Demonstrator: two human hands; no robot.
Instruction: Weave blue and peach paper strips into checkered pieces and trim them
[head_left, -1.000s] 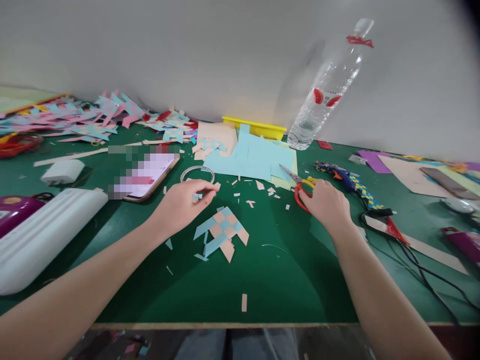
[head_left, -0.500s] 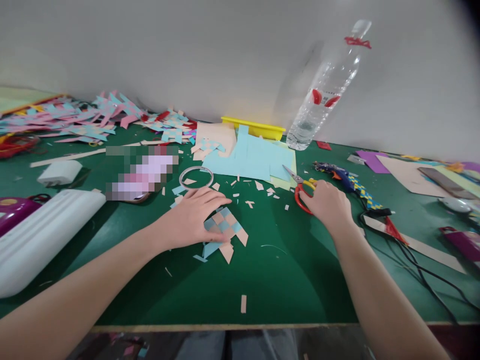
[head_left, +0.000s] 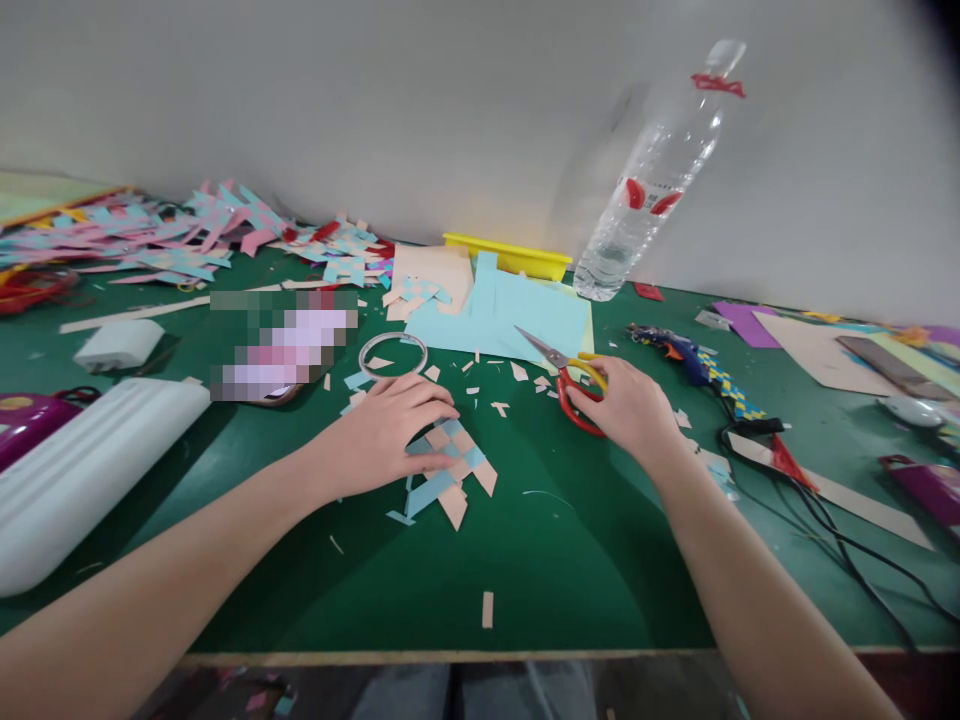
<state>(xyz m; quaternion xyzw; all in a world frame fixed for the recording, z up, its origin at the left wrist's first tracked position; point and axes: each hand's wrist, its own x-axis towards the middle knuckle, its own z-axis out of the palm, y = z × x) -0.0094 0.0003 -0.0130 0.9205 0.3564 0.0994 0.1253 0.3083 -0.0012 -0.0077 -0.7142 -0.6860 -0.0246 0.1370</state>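
Observation:
My right hand holds a pair of scissors by red and yellow handles, with the metal blades pointing up and left. The tips lie over the edge of the light-blue paper sheets. On the green table, my left hand rests over a woven piece of peach and blue paper strips. Its thumb lies across the piece, with the fingers curved and apart from the thumb. The hand hides the left part of the weave. A ring of tape sits just beyond these fingers.
Paper scraps litter the middle. A phone and white adapter lie left, near a long white case. A tilted bottle stands before the wall by a yellow tray. Black cords trail at right.
My right hand has moved left with the scissors, uncovering scraps on the table at right. My left hand has barely shifted over the woven paper.

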